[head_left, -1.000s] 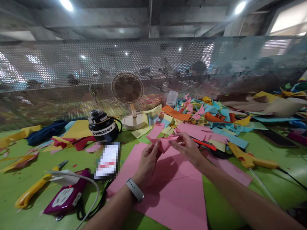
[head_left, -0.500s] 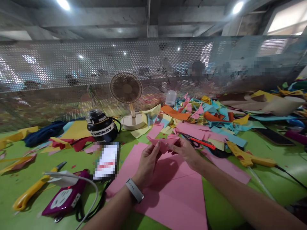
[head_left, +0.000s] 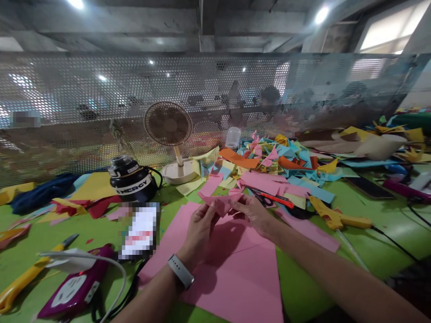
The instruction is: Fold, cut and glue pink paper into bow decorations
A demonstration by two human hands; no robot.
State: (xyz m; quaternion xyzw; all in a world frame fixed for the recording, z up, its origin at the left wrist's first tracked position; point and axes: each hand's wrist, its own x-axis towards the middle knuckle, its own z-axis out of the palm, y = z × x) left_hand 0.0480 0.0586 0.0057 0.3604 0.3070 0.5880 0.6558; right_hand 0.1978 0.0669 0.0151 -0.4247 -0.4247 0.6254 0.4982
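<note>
A small folded piece of pink paper (head_left: pixel 222 204) is pinched between my two hands, above larger pink sheets (head_left: pixel 235 273) that lie on the green table. My left hand (head_left: pixel 201 224) grips its left side, thumb on top; a grey watch band circles that wrist. On the other side my right hand (head_left: pixel 251 211) closes thumb and fingers on the paper's right part, and some of those fingertips are hidden. Just behind the right hand lie a red-orange cutter (head_left: pixel 281 198) and dark-handled scissors (head_left: pixel 264 197).
Paper scraps (head_left: pixel 269 157) heap up behind the hands. A yellow glue gun (head_left: pixel 336 217) with a cord rests at right. Left stand a fan (head_left: pixel 168 123) and a black bottle (head_left: pixel 133 181); nearer are a phone (head_left: pixel 141 231), a purple box (head_left: pixel 79 282) with cables and a yellow-handled knife (head_left: pixel 30 278).
The whole scene has shifted slightly left as the camera turned right. Both hands keep their hold on the folded pink paper, with little visible finger movement.
</note>
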